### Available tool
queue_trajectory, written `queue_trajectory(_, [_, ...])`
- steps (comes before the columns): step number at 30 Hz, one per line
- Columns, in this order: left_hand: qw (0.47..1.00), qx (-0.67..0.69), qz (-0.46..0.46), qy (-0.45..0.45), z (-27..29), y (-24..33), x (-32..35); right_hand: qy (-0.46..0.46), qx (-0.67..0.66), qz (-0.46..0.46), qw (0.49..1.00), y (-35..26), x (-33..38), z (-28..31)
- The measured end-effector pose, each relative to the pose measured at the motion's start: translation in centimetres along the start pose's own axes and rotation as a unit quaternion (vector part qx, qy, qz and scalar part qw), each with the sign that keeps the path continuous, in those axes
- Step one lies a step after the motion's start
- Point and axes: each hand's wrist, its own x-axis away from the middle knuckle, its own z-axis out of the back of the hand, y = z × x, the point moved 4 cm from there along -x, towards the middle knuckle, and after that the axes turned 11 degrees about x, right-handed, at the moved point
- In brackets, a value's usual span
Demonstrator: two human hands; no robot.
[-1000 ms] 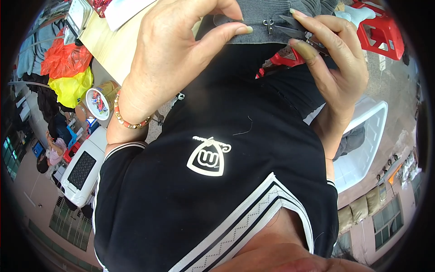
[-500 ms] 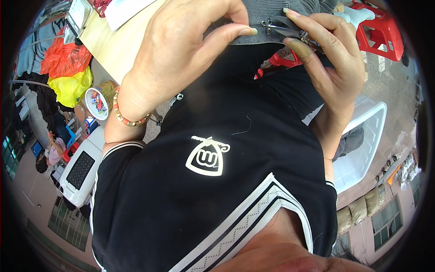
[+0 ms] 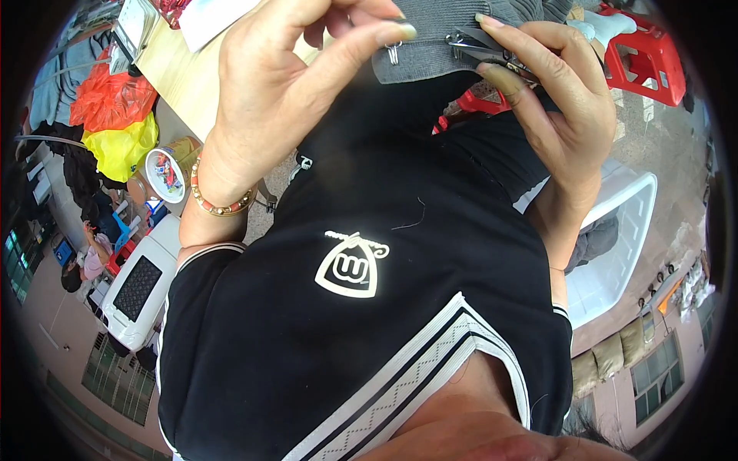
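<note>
Snips (image 3: 484,48) in right hand (image 3: 561,115), fingers closed on them, long axis across frame, tips pointing left at grey knit (image 3: 438,34); left hand (image 3: 284,92) fingers pinch knit edge.

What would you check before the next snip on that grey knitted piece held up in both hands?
1. Left hand grips the grey knit fabric: ok.
2. Right hand holds the small metal snips: ok.
3. Snips lie at the fabric's edge: ok.
4. Blades open or shut: cannot tell.
5. Fingertips away from the blades: ok.
6. Small metal pin hangs from the hem, apart from the snips: ok.
</note>
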Motion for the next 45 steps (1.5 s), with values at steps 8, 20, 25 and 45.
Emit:
queue_trajectory(8, [0.773,0.330,-0.541,0.026,-2.8,-3.8,-1.9,-0.001,-0.003,-0.010,1.000,-0.2,0.0,-0.1])
queue_trajectory(20, [0.938,0.006,-0.346,-0.034,-0.4,-1.1,0.8,-0.008,0.012,0.009,1.000,-0.3,-0.2,-0.2])
queue_trajectory(25, [0.942,-0.042,-0.329,-0.050,-0.5,-0.9,1.0,-0.010,0.036,-0.007,0.999,-0.9,-0.1,-0.2])
queue_trajectory(45, [0.947,-0.127,-0.294,0.000,-1.5,0.2,1.2,0.065,0.020,-0.042,0.997,-1.7,1.3,-1.5])
